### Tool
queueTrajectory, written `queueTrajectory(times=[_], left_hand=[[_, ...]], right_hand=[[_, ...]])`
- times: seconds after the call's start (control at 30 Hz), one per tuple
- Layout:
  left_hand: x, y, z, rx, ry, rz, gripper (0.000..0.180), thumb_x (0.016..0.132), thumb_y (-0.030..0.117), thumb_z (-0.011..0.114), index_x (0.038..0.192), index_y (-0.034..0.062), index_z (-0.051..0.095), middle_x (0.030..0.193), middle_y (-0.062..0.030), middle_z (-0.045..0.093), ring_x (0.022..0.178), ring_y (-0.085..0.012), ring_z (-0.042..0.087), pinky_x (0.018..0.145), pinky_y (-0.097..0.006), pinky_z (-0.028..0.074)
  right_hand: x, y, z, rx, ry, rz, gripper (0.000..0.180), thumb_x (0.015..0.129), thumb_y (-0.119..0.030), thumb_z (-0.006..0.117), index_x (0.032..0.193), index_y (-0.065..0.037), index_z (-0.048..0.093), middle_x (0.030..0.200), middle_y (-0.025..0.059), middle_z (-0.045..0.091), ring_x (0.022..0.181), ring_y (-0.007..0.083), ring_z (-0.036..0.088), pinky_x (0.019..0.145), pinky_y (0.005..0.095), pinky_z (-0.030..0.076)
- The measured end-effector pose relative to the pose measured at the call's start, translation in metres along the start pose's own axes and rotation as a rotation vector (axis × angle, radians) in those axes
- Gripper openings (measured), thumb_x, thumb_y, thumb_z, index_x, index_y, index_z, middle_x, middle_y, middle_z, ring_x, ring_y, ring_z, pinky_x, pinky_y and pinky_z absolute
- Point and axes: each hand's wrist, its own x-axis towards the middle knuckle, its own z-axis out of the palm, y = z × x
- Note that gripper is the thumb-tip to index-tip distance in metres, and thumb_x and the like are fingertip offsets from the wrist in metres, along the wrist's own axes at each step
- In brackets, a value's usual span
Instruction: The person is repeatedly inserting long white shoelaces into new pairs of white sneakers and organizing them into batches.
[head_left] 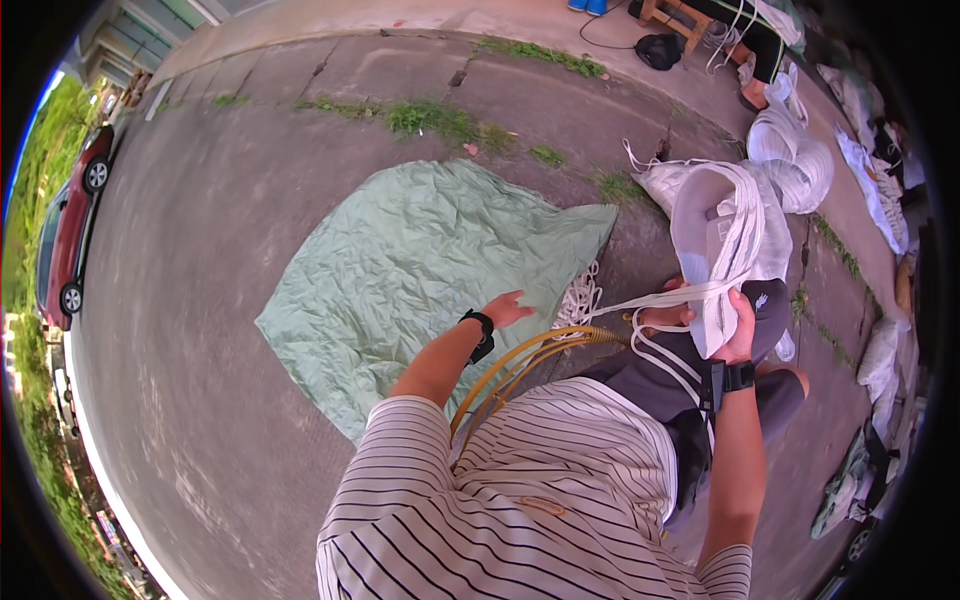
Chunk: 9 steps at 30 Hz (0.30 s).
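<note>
My left hand (508, 309) reaches out with its fingers apart, over the right part of a crumpled pale green sheet (410, 250) spread on the ground. Nothing is in it. My right hand (741, 328) is closed round a thick bundle of white cord (738, 250). The bundle loops up over a translucent white bag (690, 215), and loose strands run left from it. A pile of white cord (580, 298) lies by the sheet's right edge. Yellow curved tubes (530, 350) lie between my left arm and my lap.
Coils of clear white material (790, 160) stand beyond the bag. At the upper right, another person's leg (765, 65) shows near a wooden stool (675, 18) and a black bag (660, 50). Sacks (880, 365) line the right side. A red car (72, 230) is parked far left.
</note>
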Motion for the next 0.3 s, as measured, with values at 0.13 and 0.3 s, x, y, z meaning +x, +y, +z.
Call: queueTrajectory(times=[0.13,0.3], left_hand=[[0.015,-0.015,0.016,0.568,0.201,0.274,0.089,0.084,0.054,0.066,0.154,0.0142,0.027,0.15,-0.0203,0.041,0.14,-0.0349,0.037,0.113,-0.042,0.032],[0.031,-0.017,0.018,0.787,-0.139,0.142,0.092,0.086,0.061,0.06,0.156,0.0186,0.018,0.157,-0.0194,0.027,0.146,-0.0314,0.026,0.118,-0.04,0.025]], right_hand=[[-0.005,-0.003,0.005,-0.044,-0.038,-0.046,0.065,0.089,-0.038,0.06,0.138,0.001,0.044,0.127,0.0301,0.055,0.101,0.034,0.06,0.081,0.0429,0.051],[-0.01,-0.013,0.009,-0.054,-0.076,-0.065,0.072,0.087,-0.04,0.061,0.143,-0.001,0.039,0.131,0.0298,0.052,0.11,0.0329,0.058,0.081,0.0426,0.051]])
